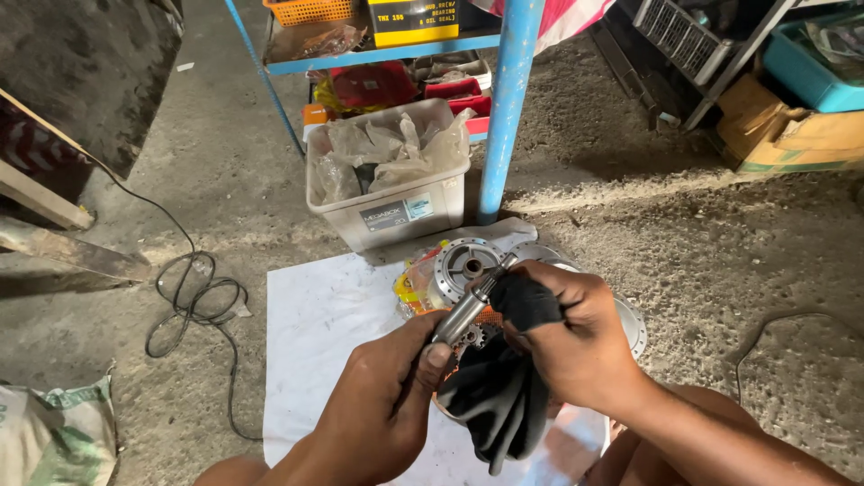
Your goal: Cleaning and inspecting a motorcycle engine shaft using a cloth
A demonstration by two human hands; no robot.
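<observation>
My left hand (pixel 382 396) grips the lower end of a steel shaft (pixel 468 306) that points up and away. My right hand (pixel 576 337) holds a black rag (pixel 499 387) bunched against the shaft, with the rag's tail hanging down between my hands. Just beyond the shaft's tip lies a round metal hub (pixel 461 265) with a centre hole, and small gears (pixel 472 337) show under the shaft. All of it sits over a white sheet (pixel 315 333) on the concrete floor.
A clear plastic box (pixel 389 211) full of bagged parts stands behind the sheet, next to a blue post (pixel 506 117) of a shelf. A black cable (pixel 193 301) coils at the left. A sack (pixel 54 436) lies at bottom left, cardboard boxes (pixel 792 135) at right.
</observation>
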